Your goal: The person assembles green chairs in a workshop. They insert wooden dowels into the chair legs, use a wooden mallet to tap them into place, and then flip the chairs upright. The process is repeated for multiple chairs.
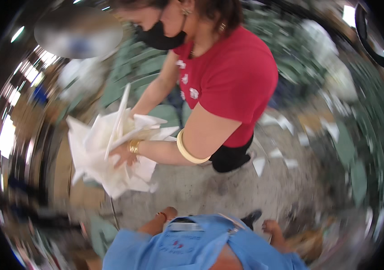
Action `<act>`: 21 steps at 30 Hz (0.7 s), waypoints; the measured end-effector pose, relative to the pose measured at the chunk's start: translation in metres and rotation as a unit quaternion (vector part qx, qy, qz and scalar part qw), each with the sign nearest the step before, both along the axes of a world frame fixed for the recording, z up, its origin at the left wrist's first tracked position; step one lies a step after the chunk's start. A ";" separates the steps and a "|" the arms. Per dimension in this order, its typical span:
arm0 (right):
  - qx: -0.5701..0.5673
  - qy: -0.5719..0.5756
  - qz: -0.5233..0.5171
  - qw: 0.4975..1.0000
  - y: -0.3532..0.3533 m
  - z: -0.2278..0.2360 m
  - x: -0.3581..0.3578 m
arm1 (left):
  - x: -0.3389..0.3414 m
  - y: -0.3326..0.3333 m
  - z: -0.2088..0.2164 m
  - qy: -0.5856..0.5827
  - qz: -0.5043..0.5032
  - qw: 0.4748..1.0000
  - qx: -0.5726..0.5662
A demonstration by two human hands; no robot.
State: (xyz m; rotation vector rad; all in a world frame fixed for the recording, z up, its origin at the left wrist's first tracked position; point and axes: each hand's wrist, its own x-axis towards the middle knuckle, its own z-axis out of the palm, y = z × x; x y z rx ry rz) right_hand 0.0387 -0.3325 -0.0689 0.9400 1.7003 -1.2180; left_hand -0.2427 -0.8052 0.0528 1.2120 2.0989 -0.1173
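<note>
My left hand (169,212) hangs beside the front of my blue shirt (178,245), a reddish band round its wrist. Its fingers are mostly hidden and too small to make out. On the other side, my right hand (270,226) is held low with its fingers curled in, and nothing shows in it. Ahead of me a co-worker in a red shirt (241,72) bends over, both hands gripping a large loose bundle of white foam-like sheet scraps (97,153). Neither of my hands touches this bundle.
White scraps (258,165) lie on the concrete floor (192,189) to the right. Stacks of green curved pieces (295,69) stand behind the co-worker and along the right side. Cardboard (84,195) lies at the left. A white bag (81,76) sits at the far left.
</note>
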 end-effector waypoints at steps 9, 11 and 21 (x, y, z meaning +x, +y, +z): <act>-0.052 0.062 -0.218 0.973 0.201 0.048 -0.048 | 0.186 0.093 -0.015 -0.262 0.309 0.906 -0.122; -0.014 0.083 -0.149 0.985 0.212 0.060 -0.069 | 0.213 0.092 -0.003 -0.298 0.371 0.870 -0.130; -0.001 0.160 0.071 0.985 0.194 0.092 -0.167 | 0.279 0.128 -0.043 -0.311 0.510 0.794 -0.111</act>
